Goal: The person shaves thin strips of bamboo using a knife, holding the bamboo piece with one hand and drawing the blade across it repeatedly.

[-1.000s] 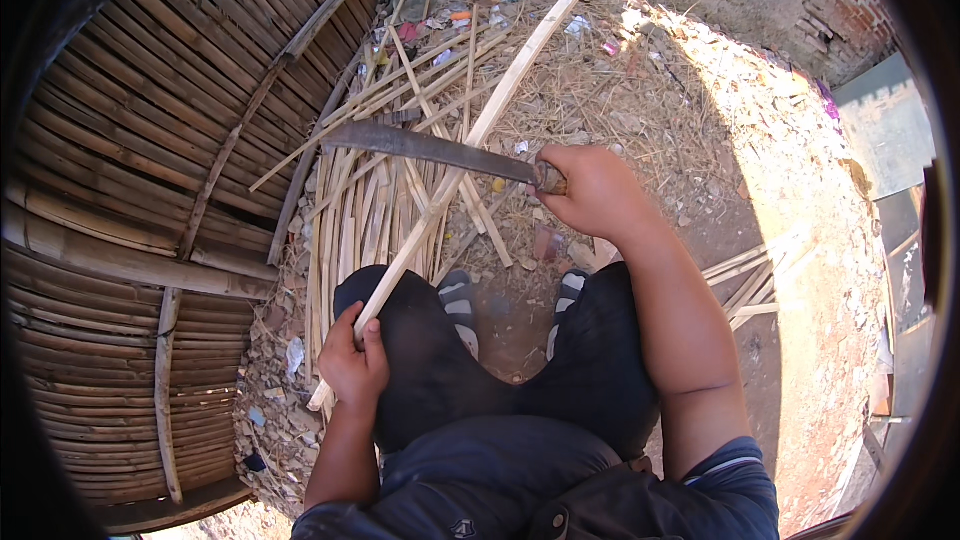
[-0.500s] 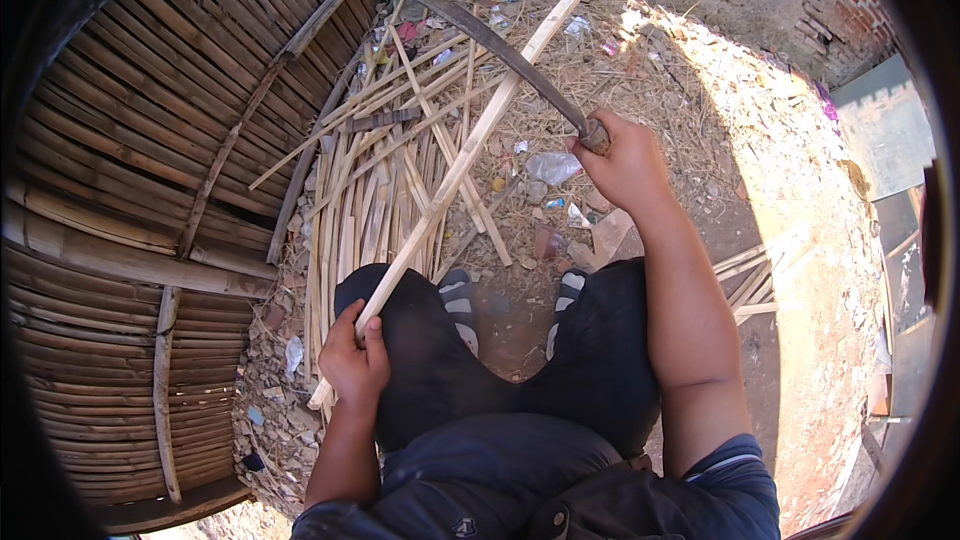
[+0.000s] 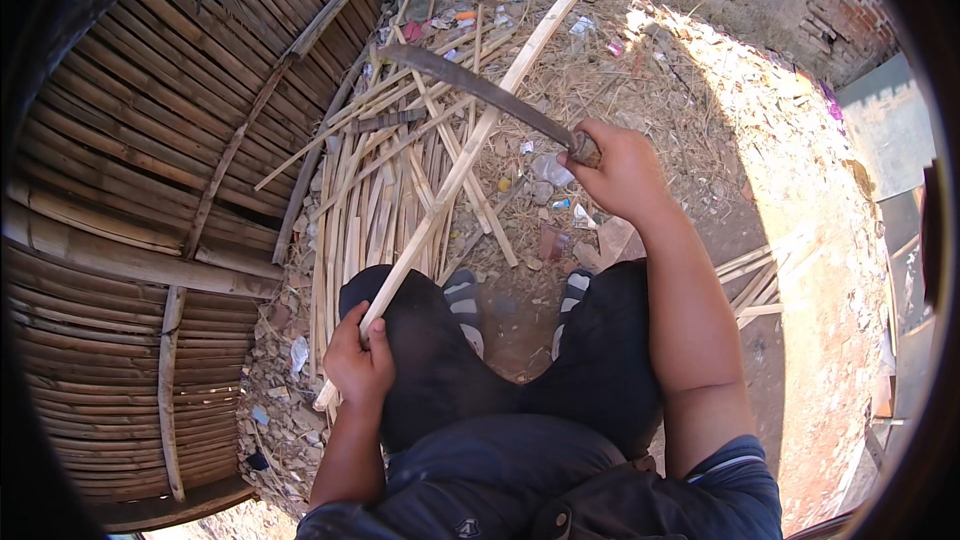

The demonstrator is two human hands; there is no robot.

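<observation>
One slender wooden strip point(image 3: 448, 190) clasped in left hand point(image 3: 358, 364), curved dull-metal machete point(image 3: 520, 109) clenched in right hand point(image 3: 622, 174)

The ground point(image 3: 520, 330) was bare, trodden earth in the middle, rougher toward the edges, with sunlight falling across its right side. On the left lay a heap of pale split strips point(image 3: 375, 210), most side by side, several crossing askew on top. A smaller bundle of strips point(image 3: 752, 280) lay at right. Dry straw point(image 3: 600, 105) littered the far part, with clear plastic point(image 3: 550, 170), a pink scrap point(image 3: 615, 47) and, left, stony rubble point(image 3: 280, 325) around a crumpled white wrapper point(image 3: 299, 354).
</observation>
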